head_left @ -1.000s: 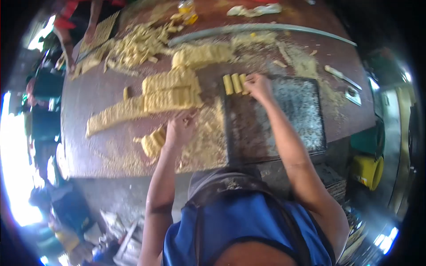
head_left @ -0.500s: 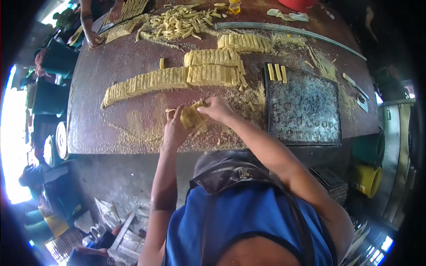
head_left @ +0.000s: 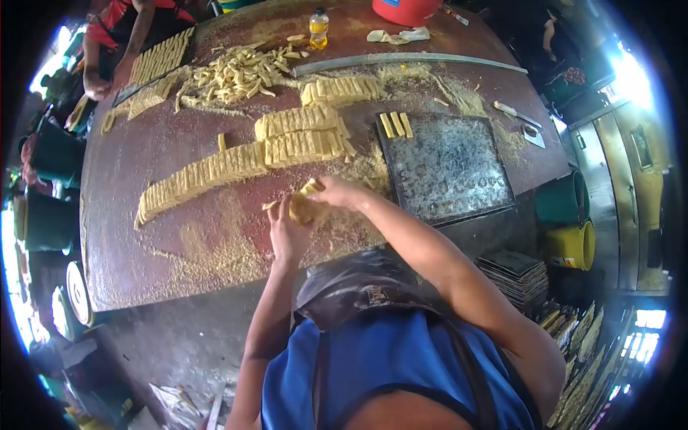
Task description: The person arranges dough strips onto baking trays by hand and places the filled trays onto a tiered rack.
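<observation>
Near the table's front edge, my left hand (head_left: 287, 231) is closed round a small bundle of yellow dough sticks (head_left: 307, 206). My right hand (head_left: 339, 193) pinches at the upper right of this bundle. Behind my hands a long curved row of dough sticks (head_left: 204, 178) runs to the left from stacked rows (head_left: 301, 136). On the right lies a dark metal tray (head_left: 448, 168) with three dough sticks (head_left: 396, 125) side by side at its upper left corner.
A metal bar (head_left: 408, 59) crosses the back, near a bottle (head_left: 319, 30), a red tub (head_left: 405, 8) and a heap of dough pieces (head_left: 236, 73). A knife (head_left: 516, 113) and a scraper (head_left: 533, 136) lie at right. Another person's hand (head_left: 97, 86) is at upper left.
My right hand has moved from the tray back to the bundle in my left hand, leaving three sticks on the tray. The camera view has shifted and turned.
</observation>
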Action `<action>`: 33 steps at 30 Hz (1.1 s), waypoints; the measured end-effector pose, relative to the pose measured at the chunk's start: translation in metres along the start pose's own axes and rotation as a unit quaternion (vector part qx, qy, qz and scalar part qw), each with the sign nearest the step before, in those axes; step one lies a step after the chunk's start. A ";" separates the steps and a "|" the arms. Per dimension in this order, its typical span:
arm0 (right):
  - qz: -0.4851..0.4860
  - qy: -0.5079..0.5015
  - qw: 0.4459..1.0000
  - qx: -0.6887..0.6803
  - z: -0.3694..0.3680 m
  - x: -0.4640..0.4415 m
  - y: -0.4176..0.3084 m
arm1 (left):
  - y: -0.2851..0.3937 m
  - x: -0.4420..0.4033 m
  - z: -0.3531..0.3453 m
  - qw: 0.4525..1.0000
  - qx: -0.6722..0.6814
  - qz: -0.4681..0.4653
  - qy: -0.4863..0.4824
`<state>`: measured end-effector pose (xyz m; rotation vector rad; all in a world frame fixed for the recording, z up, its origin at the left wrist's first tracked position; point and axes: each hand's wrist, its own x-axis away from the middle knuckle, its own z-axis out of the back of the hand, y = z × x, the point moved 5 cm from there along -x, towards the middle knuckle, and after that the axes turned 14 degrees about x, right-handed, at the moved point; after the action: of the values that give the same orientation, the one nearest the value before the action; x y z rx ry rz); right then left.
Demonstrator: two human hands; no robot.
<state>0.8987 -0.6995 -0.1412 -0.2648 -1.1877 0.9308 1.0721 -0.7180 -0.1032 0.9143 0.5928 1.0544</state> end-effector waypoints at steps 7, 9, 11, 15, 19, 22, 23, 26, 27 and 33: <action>0.127 -0.086 0.956 -0.249 0.031 0.018 0.016 | 0.018 -0.001 -0.011 0.998 -0.043 0.015 -0.034; 0.118 -0.091 0.946 -0.289 0.047 0.016 0.034 | 0.035 -0.003 -0.011 0.986 -0.118 0.064 -0.096; 0.111 -0.116 0.926 -0.342 0.076 0.018 0.067 | 0.057 -0.007 -0.002 0.988 -0.141 0.012 -0.068; 0.106 0.113 0.972 -0.174 0.199 0.060 0.115 | 0.113 -0.020 -0.021 0.994 -0.112 0.013 -0.008; 0.056 0.285 0.957 0.011 0.282 0.010 0.180 | 0.126 -0.056 -0.105 0.993 -0.090 -0.011 -0.071; 0.035 0.369 0.915 0.159 0.295 0.024 0.160 | 0.142 -0.083 -0.177 0.982 -0.096 -0.067 -0.151; 0.024 0.394 0.904 0.166 0.296 0.019 0.165 | 0.152 -0.091 -0.195 0.978 -0.089 -0.092 -0.165; 0.005 0.422 0.889 0.175 0.300 0.033 0.167 | 0.174 -0.112 -0.233 0.960 -0.107 -0.194 -0.171; -0.033 0.404 0.898 0.173 0.301 0.039 0.167 | 0.178 -0.117 -0.246 0.961 -0.102 -0.194 -0.171; -0.095 0.415 0.893 0.145 0.306 0.043 0.181 | 0.189 -0.131 -0.296 0.932 -0.153 -0.276 -0.175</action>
<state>0.5470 -0.6421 -0.1053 -0.2588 -0.2703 0.6886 0.6982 -0.6991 -0.0932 0.5853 0.3378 0.4395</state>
